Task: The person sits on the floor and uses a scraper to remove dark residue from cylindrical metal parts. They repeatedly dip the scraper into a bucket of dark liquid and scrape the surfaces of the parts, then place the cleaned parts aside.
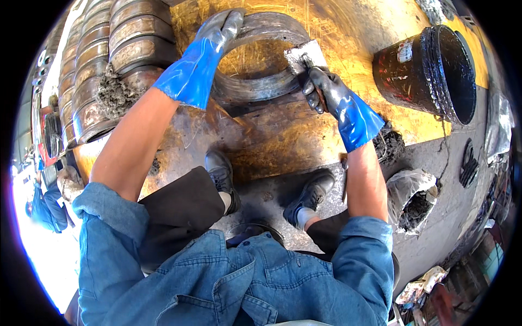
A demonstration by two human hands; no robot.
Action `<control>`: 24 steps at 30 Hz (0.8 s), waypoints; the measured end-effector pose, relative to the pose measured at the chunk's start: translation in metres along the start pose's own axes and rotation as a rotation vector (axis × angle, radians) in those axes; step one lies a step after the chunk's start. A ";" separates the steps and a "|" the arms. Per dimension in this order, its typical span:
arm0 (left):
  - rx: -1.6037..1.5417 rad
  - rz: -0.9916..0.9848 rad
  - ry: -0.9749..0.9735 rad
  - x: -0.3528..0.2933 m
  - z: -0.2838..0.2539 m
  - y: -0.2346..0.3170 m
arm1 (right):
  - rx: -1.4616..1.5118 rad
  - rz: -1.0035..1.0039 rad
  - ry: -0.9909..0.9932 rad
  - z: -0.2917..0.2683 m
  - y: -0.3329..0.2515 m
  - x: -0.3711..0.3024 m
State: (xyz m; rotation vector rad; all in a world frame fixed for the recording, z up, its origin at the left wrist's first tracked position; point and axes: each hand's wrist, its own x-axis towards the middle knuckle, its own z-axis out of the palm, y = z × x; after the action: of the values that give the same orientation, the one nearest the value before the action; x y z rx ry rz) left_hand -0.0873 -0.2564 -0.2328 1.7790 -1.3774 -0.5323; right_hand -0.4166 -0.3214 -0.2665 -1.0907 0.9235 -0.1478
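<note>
A large greasy steel ring (255, 92) rests on the stained yellow board in front of me. My left hand (224, 31), in a blue rubber glove dark with grease, is closed over the ring's far left rim. In my right hand (329, 89), gloved alike, is a scraper (305, 56) with a broad flat blade; its handle is mostly hidden by my fingers. That blade lies against the ring's right side, its face smeared pale and dark. Through the ring's middle, the yellow board shows.
Stacked metal rings (142, 32) stand in rows at left, with a clump of grey fibrous waste (115, 93) on them. A black grease-coated bucket (405, 70) leans over at right. Below it lie dark shavings (389, 145) and a plastic bag (401, 190) of dark waste.
</note>
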 end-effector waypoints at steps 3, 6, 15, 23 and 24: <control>0.052 0.013 0.020 0.001 0.000 -0.008 | -0.047 0.136 0.076 -0.006 -0.009 -0.011; -0.095 0.018 0.017 0.007 0.011 -0.017 | -0.094 0.130 0.104 -0.008 -0.020 -0.015; 0.052 0.029 0.019 0.001 0.003 -0.009 | -0.271 0.061 0.111 0.015 -0.058 -0.022; 0.024 0.067 -0.053 -0.005 0.013 0.001 | -0.380 -0.042 0.060 0.061 -0.092 -0.018; 0.057 0.028 -0.030 -0.011 -0.001 -0.003 | -0.403 -0.030 0.006 0.059 -0.096 -0.020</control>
State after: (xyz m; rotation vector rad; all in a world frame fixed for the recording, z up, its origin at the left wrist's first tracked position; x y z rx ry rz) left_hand -0.0882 -0.2457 -0.2365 1.8007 -1.4491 -0.5109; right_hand -0.3567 -0.3168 -0.1691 -1.4765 0.9659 0.0133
